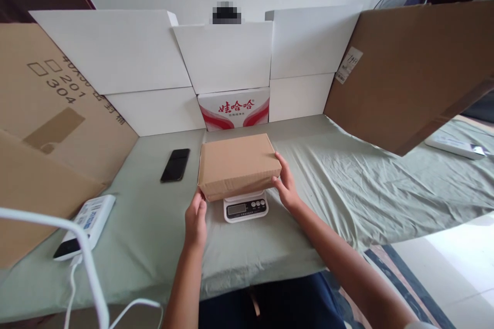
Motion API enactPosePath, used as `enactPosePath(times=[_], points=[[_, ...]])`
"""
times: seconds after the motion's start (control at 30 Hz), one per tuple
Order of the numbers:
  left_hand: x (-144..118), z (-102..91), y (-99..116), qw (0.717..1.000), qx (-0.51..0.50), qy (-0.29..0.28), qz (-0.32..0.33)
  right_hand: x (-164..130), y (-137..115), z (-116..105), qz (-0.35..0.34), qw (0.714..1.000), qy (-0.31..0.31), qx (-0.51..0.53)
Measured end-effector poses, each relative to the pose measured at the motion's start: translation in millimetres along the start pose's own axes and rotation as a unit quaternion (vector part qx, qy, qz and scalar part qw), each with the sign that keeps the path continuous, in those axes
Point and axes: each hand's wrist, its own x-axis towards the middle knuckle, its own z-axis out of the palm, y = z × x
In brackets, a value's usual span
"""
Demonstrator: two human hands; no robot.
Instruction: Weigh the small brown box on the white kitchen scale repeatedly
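Note:
A closed brown cardboard box (pixel 239 159) is over a small white digital kitchen scale (pixel 246 207), hiding most of its platform. The scale's dark display panel and buttons face me, and I cannot read any number on it. My left hand (pixel 196 216) grips the box's near left corner, its fingers partly hidden behind the cardboard. At the right side, my right hand (pixel 285 182) clasps the box with the thumb on the near face. Whether the box rests fully on the platform I cannot tell.
A black smartphone (pixel 175 165) lies left of the box on the green cloth (pixel 309 247). A white power bank (pixel 87 226) with a white cable is farther left. White boxes (pixel 227 56) line the back; large cardboard boxes (pixel 409 72) flank both sides.

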Motion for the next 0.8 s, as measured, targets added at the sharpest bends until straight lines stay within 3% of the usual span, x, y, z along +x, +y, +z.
enactPosePath(times=[0.13,0.23,0.33,0.43,0.6,0.8], points=[[17.8,3.5,11.0,0.999,-0.043,0.008,0.029,14.6,-6.9,4.2,-0.029,0.999,0.005,0.017],[59.5,14.3,22.6,0.997,-0.063,0.014,0.041,48.8,-4.0,12.0,-0.045,0.998,0.028,0.022],[109.6,31.5,20.4,0.997,-0.067,0.01,0.039,84.9,15.8,23.5,-0.036,0.998,0.055,0.012],[140.5,46.2,1.1,0.996,-0.081,0.018,-0.023,102.1,44.0,34.7,0.007,0.998,0.067,0.009],[142.6,50.7,-32.6,0.993,-0.092,0.039,-0.06,100.8,67.0,43.1,0.043,0.997,0.057,0.035],[143.4,42.2,-38.0,0.992,-0.091,0.04,-0.074,104.4,75.7,36.4,0.081,0.99,0.03,0.109]])
